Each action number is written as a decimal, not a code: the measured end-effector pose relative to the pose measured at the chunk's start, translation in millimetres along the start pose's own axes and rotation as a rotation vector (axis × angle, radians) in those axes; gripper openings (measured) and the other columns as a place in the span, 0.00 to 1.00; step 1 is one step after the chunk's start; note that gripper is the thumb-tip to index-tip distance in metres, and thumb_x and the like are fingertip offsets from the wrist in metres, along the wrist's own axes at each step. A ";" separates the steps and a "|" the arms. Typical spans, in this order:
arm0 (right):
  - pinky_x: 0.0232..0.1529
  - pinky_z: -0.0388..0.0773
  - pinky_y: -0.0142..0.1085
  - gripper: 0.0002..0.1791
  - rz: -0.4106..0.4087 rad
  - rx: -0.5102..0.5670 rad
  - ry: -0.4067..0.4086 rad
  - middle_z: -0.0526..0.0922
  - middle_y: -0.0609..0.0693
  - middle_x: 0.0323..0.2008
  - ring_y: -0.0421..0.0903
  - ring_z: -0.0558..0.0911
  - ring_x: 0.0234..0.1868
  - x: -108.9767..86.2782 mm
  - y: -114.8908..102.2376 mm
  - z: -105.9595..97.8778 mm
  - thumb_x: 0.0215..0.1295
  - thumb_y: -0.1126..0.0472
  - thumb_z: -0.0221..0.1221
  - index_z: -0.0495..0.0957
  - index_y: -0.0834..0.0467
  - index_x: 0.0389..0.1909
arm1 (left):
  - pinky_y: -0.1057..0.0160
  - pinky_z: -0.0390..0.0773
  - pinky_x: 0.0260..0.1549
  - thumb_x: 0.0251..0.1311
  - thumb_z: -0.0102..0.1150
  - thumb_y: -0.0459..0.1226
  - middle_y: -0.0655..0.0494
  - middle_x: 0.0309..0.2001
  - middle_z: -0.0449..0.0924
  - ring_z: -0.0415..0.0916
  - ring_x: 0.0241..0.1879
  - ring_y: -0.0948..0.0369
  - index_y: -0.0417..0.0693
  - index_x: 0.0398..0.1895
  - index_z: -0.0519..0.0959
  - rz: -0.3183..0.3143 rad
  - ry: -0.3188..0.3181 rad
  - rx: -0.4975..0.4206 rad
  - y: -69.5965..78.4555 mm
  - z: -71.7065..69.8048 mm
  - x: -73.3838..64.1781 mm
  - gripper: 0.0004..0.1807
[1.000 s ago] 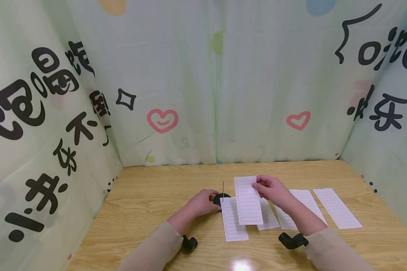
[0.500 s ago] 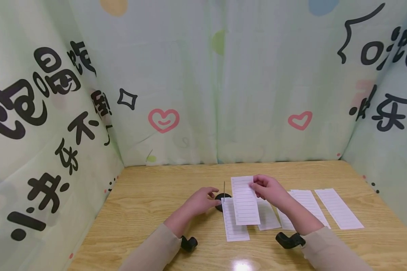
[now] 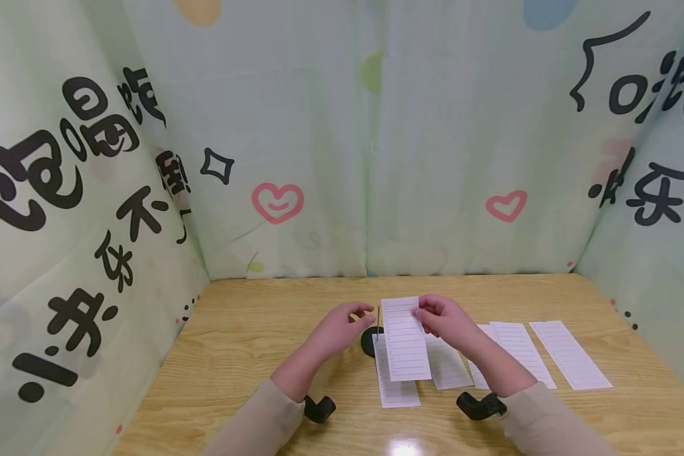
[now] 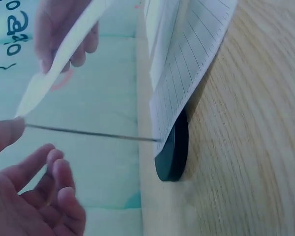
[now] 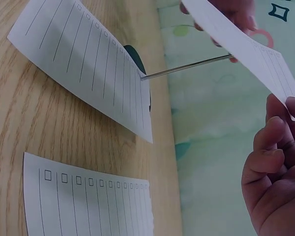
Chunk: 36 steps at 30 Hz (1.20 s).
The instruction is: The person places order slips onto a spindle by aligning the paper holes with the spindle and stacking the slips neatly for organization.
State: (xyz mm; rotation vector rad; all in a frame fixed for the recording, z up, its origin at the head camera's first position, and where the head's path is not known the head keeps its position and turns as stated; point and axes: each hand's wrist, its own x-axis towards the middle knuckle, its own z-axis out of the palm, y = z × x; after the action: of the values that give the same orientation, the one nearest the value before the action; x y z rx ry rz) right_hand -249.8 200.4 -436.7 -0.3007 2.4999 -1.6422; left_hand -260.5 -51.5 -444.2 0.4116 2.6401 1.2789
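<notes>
My right hand [image 3: 447, 322] pinches a lined paper slip [image 3: 400, 342] by its far right edge, holding it up beside the spike. That spike [image 4: 88, 132] is a thin metal rod rising from the round black base [image 3: 367, 342] of a bill spike. Another slip [image 5: 93, 64] is pierced near one end by the rod and lies low against the base. My left hand [image 3: 339, 326] is raised to the left of the rod, fingers loosely bent. In the left wrist view its thumb [image 4: 7, 135] is right at the rod's tip and the held slip's edge.
To the right on the wooden table [image 3: 262, 329] lie several more lined slips, among them a near slip [image 3: 450, 370], a middle slip [image 3: 523, 351] and a far-right slip [image 3: 570, 354]. A printed curtain [image 3: 319, 126] stands along the back and sides.
My left hand has lifted from beside the base up to the spike's tip. My right hand has carried the held slip slightly left, closer to the spike.
</notes>
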 end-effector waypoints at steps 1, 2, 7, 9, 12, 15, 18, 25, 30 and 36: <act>0.27 0.70 0.36 0.12 -0.003 0.002 -0.003 0.74 0.53 0.26 0.51 0.72 0.29 0.2 0.0 0.4 0.74 0.61 0.55 0.74 0.66 0.48 | 0.60 0.75 0.35 0.69 0.55 0.54 0.62 0.47 0.77 0.73 0.43 0.60 0.58 0.59 0.79 0.002 0.012 -0.007 2.1 0.1 0.0 0.21; 0.26 0.70 0.35 0.12 -0.006 0.006 -0.004 0.74 0.53 0.26 0.51 0.72 0.29 0.2 0.0 1.2 0.74 0.60 0.55 0.74 0.66 0.48 | 0.60 0.75 0.35 0.69 0.55 0.55 0.63 0.47 0.77 0.73 0.43 0.60 0.58 0.57 0.80 0.008 0.024 -0.016 4.0 0.4 0.1 0.21; 0.26 0.69 0.34 0.11 -0.007 0.008 -0.002 0.74 0.53 0.26 0.50 0.72 0.28 1.8 0.2 3.9 0.74 0.61 0.54 0.74 0.66 0.47 | 0.60 0.76 0.38 0.68 0.55 0.57 0.64 0.46 0.79 0.73 0.44 0.60 0.59 0.53 0.81 -0.007 0.095 -0.078 12.4 4.8 2.8 0.20; 0.26 0.69 0.35 0.11 -0.005 0.011 -0.001 0.74 0.53 0.26 0.49 0.72 0.28 2.8 0.5 5.0 0.74 0.61 0.55 0.75 0.66 0.47 | 0.60 0.76 0.38 0.67 0.56 0.57 0.65 0.45 0.79 0.73 0.44 0.60 0.58 0.52 0.81 -0.017 0.123 -0.098 14.7 7.3 4.9 0.19; 0.27 0.70 0.35 0.12 -0.007 0.024 0.001 0.75 0.52 0.26 0.48 0.72 0.28 3.2 0.3 6.5 0.73 0.60 0.56 0.75 0.66 0.47 | 0.61 0.77 0.38 0.66 0.58 0.56 0.65 0.43 0.78 0.73 0.43 0.59 0.58 0.50 0.81 -0.033 0.151 -0.116 18.1 10.1 7.3 0.18; 0.27 0.70 0.35 0.12 -0.014 0.033 -0.004 0.75 0.51 0.26 0.47 0.72 0.29 3.4 1.2 8.3 0.73 0.60 0.56 0.75 0.65 0.48 | 0.62 0.77 0.37 0.66 0.59 0.54 0.64 0.41 0.78 0.73 0.41 0.60 0.57 0.49 0.82 -0.036 0.164 -0.134 21.3 11.5 8.4 0.16; 0.26 0.69 0.34 0.11 -0.008 0.028 0.000 0.75 0.50 0.26 0.47 0.72 0.29 3.2 0.5 8.8 0.73 0.60 0.56 0.75 0.65 0.48 | 0.63 0.78 0.35 0.67 0.60 0.51 0.63 0.40 0.78 0.75 0.37 0.61 0.55 0.47 0.82 -0.034 0.167 -0.163 23.3 12.2 9.3 0.14; 0.26 0.68 0.33 0.09 0.016 0.022 0.007 0.73 0.52 0.25 0.48 0.71 0.27 4.7 -0.4 9.4 0.74 0.64 0.53 0.74 0.67 0.47 | 0.63 0.77 0.31 0.67 0.60 0.49 0.61 0.38 0.79 0.77 0.32 0.61 0.54 0.44 0.82 -0.030 0.169 -0.193 24.9 12.6 9.0 0.11; 0.28 0.69 0.34 0.11 0.020 0.029 0.007 0.74 0.50 0.26 0.46 0.72 0.29 4.2 -2.3 10.0 0.74 0.61 0.54 0.74 0.65 0.48 | 0.63 0.77 0.31 0.68 0.60 0.49 0.62 0.38 0.79 0.76 0.33 0.61 0.55 0.43 0.82 -0.036 0.174 -0.199 24.6 12.6 8.8 0.10; 0.30 0.72 0.36 0.12 0.025 0.023 0.010 0.77 0.51 0.28 0.47 0.74 0.30 5.6 -0.7 9.4 0.74 0.59 0.56 0.75 0.64 0.49 | 0.63 0.76 0.29 0.68 0.59 0.50 0.62 0.37 0.79 0.76 0.32 0.61 0.55 0.42 0.83 -0.040 0.177 -0.201 24.8 12.6 10.0 0.11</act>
State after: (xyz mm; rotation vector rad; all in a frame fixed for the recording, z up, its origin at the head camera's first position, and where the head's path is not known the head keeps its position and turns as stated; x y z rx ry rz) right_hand -253.1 190.5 -439.9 -0.2584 2.4804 -1.6656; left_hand -262.3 -24.3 -432.8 0.2230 2.6065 1.6171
